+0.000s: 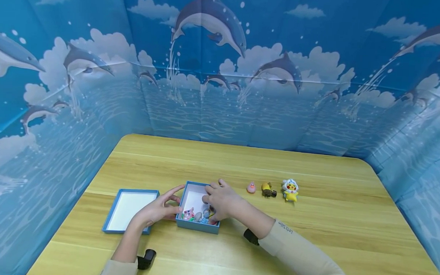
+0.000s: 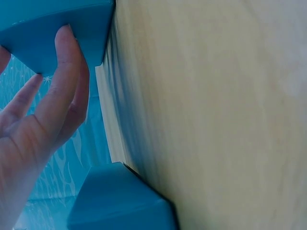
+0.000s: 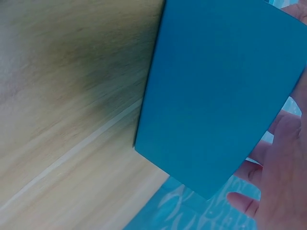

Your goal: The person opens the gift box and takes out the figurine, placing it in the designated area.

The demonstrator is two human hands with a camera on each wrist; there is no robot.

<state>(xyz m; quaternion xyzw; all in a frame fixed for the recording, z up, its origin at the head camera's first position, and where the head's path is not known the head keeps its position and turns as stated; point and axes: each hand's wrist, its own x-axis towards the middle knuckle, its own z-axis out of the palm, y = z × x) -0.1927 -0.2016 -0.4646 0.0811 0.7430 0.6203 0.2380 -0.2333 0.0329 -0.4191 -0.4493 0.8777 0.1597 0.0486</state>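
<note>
An upturned blue lid (image 1: 130,209), white inside, lies on the counter (image 1: 348,206). My left hand (image 1: 158,210), fingers loosely extended, touches the left wall of the matching white-lined box (image 1: 198,226); pink, grey and blue figurines (image 1: 188,214) crowd its near side. My right hand (image 1: 223,200) is over its right side; I cannot tell whether it grips anything.

The head view is bright and fairly clear, with pale glare on the near bench (image 1: 194,256) and a sheen on the right-hand curtain (image 1: 433,120). Both wrist views are dimmer and softer; in the left, blurred shadow falls beside the blue box (image 2: 38,28).
</note>
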